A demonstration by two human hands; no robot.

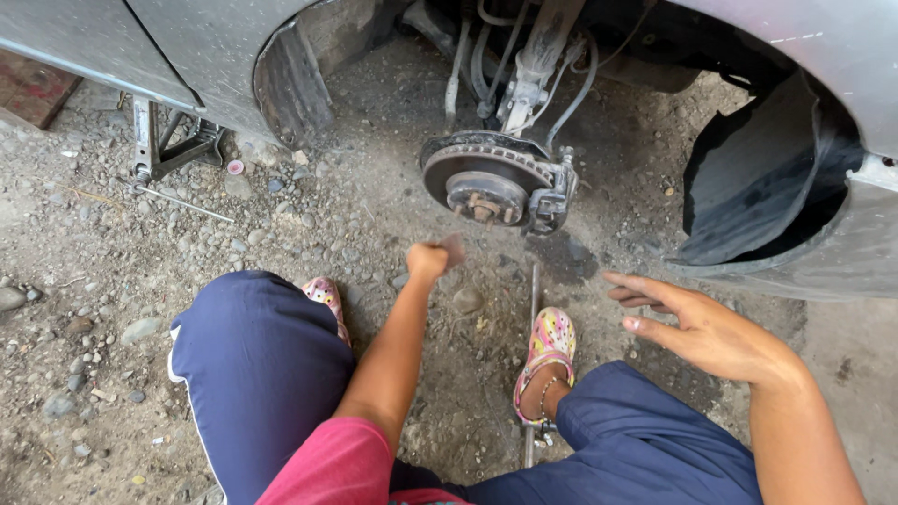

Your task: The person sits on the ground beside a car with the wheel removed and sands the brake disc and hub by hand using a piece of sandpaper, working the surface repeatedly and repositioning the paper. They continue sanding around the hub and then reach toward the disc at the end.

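Note:
I squat in front of a car's bare wheel hub. The brake disc (484, 178) with its caliper (552, 196) hangs in the open wheel arch. My left hand (432, 257) reaches forward just below the disc, fist closed around a small blurred object I cannot identify. My right hand (687, 323) hovers to the right above the gravel, fingers spread, holding nothing. A long metal rod (533, 299) lies on the ground between my feet, under my right sandal (547, 346).
A scissor jack (173, 145) props the car body at the upper left. The torn black fender liner (758, 187) hangs at the right. Gravel and small stones cover the ground; a dark oily stain (561, 254) lies below the caliper.

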